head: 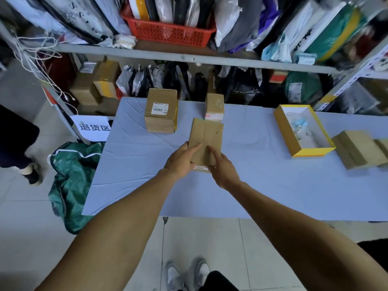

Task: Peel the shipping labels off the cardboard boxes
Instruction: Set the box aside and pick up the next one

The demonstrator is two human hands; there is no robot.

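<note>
Over the table [130, 185], both hands, left [181, 160] and right [223, 169], grip one cardboard box [206, 139].

The light was soft, even and cool, with a bluish cast over the desk [252, 185] and no clear single source. Shadows were faint; only thin dark edges sat under the boxes. The lower shelf [189, 80] toward 12 o'clock lay dim and murky. No strong glare showed. Wide-angle distortion bowed the shelf rail and stretched both forearms toward 5 and 7 o'clock. Corners at 1 and 11 o'clock were smeared, the centre reasonably sharp.
</note>
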